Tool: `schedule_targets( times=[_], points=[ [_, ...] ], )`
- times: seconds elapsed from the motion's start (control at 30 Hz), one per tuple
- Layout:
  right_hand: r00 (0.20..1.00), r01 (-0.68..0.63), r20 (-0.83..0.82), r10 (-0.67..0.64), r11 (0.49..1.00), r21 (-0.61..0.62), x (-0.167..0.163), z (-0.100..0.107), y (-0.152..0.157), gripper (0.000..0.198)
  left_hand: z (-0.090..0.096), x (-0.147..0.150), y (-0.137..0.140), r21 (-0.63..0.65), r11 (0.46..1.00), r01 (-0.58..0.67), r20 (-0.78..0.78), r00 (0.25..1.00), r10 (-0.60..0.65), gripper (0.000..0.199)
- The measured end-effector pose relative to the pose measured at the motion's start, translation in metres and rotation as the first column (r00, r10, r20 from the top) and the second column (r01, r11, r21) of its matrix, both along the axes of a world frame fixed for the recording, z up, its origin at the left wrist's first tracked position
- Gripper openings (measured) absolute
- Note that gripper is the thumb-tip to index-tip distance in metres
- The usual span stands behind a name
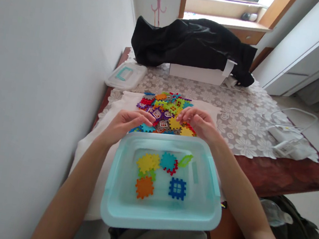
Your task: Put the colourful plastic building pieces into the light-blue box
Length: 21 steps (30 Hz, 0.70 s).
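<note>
Both hands, left hand [125, 123] and right hand [198, 122], pick through the interlocking tile pile [164, 112], fingers loosely apart, seemingly gripping nothing; next, pinch one tile for the tub [116, 176].

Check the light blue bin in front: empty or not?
Not empty. The light blue bin is open-topped and holds a few plastic tiles: yellow, orange, blue. Most of its floor is bare.

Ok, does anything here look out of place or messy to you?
Mostly tidy. The colourful interlocking tiles lie heaped on the white cloth where both hands reach, not in the light-blue bin. The bin's lid lies off, by the wall. A black garment sprawls over a white box.
</note>
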State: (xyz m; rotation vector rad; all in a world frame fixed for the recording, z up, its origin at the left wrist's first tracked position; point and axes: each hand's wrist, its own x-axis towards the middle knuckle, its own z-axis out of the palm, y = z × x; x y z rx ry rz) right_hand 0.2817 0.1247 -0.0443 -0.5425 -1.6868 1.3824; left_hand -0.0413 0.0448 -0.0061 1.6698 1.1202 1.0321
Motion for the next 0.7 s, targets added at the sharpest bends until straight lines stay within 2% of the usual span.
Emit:
schedule_targets(
  times=[0.03, 0.1, 0.17, 0.23, 0.3, 0.37, 0.43, 0.53, 0.7],
  points=[
    [0.983, 0.183, 0.028, -0.184, 0.982, 0.041, -0.002, -0.006, 0.003, 0.049, -0.007, 0.002, 0.004, 0.039, 0.993, -0.111, 0.021, 0.994, 0.110, 0.051],
    [0.886, 0.422, 0.121, -0.448, 0.886, 0.195, -0.004, -0.015, 0.011, 0.039, -0.022, 0.005, 0.011, 0.135, 0.954, -0.267, -0.008, 0.963, 0.270, 0.048],
    [0.790, 0.465, 0.225, -0.570, 0.797, 0.387, -0.005, -0.024, 0.016, 0.036, -0.035, 0.008, 0.018, 0.274, 0.914, -0.298, -0.144, 0.927, 0.345, 0.044],
    [0.712, 0.413, 0.335, -0.616, 0.755, 0.510, -0.006, -0.034, 0.019, 0.050, -0.048, 0.009, 0.023, 0.390, 0.890, -0.237, -0.318, 0.872, 0.372, 0.050],
    [0.645, 0.354, 0.439, -0.625, 0.754, 0.553, -0.007, -0.043, 0.019, 0.071, -0.059, 0.009, 0.027, 0.428, 0.886, -0.179, -0.448, 0.809, 0.381, 0.068],
    [0.606, 0.297, 0.516, -0.605, 0.774, 0.560, -0.008, -0.051, 0.018, 0.079, -0.067, 0.008, 0.030, 0.413, 0.895, -0.168, -0.514, 0.769, 0.381, 0.081],
    [0.596, 0.258, 0.551, -0.585, 0.789, 0.558, -0.009, -0.056, 0.019, 0.073, -0.071, 0.007, 0.032, 0.373, 0.914, -0.159, -0.547, 0.758, 0.355, 0.083],
    [0.624, 0.264, 0.529, -0.575, 0.792, 0.550, -0.009, -0.058, 0.022, 0.055, -0.068, 0.006, 0.031, 0.307, 0.941, -0.142, -0.570, 0.765, 0.301, 0.078],
    [0.663, 0.298, 0.466, -0.586, 0.778, 0.553, -0.011, -0.055, 0.025, 0.044, -0.057, 0.010, 0.026, 0.285, 0.940, -0.187, -0.545, 0.775, 0.319, 0.066]
  ],
)
